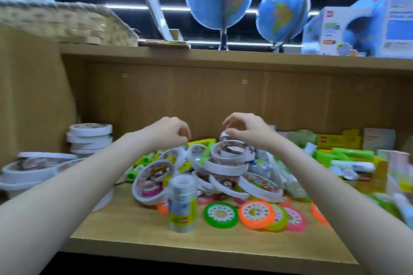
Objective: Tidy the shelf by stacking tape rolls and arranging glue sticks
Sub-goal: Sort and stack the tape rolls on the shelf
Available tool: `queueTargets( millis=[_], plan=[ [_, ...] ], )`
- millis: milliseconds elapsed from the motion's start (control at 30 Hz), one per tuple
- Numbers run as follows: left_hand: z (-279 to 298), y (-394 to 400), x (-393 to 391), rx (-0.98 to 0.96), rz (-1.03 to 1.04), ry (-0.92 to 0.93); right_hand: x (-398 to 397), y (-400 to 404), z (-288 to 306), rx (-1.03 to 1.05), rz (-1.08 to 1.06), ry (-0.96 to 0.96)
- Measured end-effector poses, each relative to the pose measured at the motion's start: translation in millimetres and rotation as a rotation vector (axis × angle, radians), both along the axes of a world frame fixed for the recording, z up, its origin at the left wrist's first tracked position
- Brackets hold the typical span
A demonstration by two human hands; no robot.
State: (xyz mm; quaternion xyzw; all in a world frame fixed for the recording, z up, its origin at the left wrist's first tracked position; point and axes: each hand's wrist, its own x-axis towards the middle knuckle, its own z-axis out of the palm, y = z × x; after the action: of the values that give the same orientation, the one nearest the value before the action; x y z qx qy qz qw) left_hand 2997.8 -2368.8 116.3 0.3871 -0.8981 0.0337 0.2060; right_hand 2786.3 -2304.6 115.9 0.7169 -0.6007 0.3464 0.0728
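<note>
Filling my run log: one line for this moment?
left hand: over white tape-roll pile, empty | right hand: touching top roll, grip unclear | upright glue stick: front

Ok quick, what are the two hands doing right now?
Left hand: fingers curled over the tape pile; a grip cannot be told.
Right hand: fingers curled above the pile; a grip cannot be told.

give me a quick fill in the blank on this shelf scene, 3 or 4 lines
1. Two ____ stand on the top shelf above the hands.
2. The upright glue stick stands in ____ of the heap of white tape rolls.
3. The neat stack of white tape rolls stands at the back ____ of the shelf.
4. The flat green ring lies to the ____ of the orange ring.

Missing words: globes; front; left; left
</note>
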Motion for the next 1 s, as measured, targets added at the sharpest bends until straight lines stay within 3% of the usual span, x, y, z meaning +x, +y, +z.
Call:
queueTargets(
  millis=[100,267,500,633,767,1000],
  plan=[
    [-14.6,-12.0,33.7,0.036,0.052,-0.069,39.2,-23.4,-0.5,0.107,0.148,0.105],
    [-34.5,-29.3,67.5,0.209,-0.010,-0.087,85.0,-49.9,-11.3,0.434,0.244,0.507],
    [-52.2,-33.5,66.1,0.105,0.004,-0.126,89.7,-59.9,-28.3,0.418,0.178,0.643],
    [-55.2,-32.0,64.5,0.010,0.097,-0.154,84.8,-60.0,-32.6,0.364,0.198,0.561],
    [-44.8,-34.6,71.2,-0.016,0.086,0.097,76.2,-52.8,-27.4,0.315,0.273,0.309],
    [-24.4,-31.2,104.7,-0.072,0.259,0.404,82.7,-36.0,3.4,0.244,0.371,0.138]
  ],
)
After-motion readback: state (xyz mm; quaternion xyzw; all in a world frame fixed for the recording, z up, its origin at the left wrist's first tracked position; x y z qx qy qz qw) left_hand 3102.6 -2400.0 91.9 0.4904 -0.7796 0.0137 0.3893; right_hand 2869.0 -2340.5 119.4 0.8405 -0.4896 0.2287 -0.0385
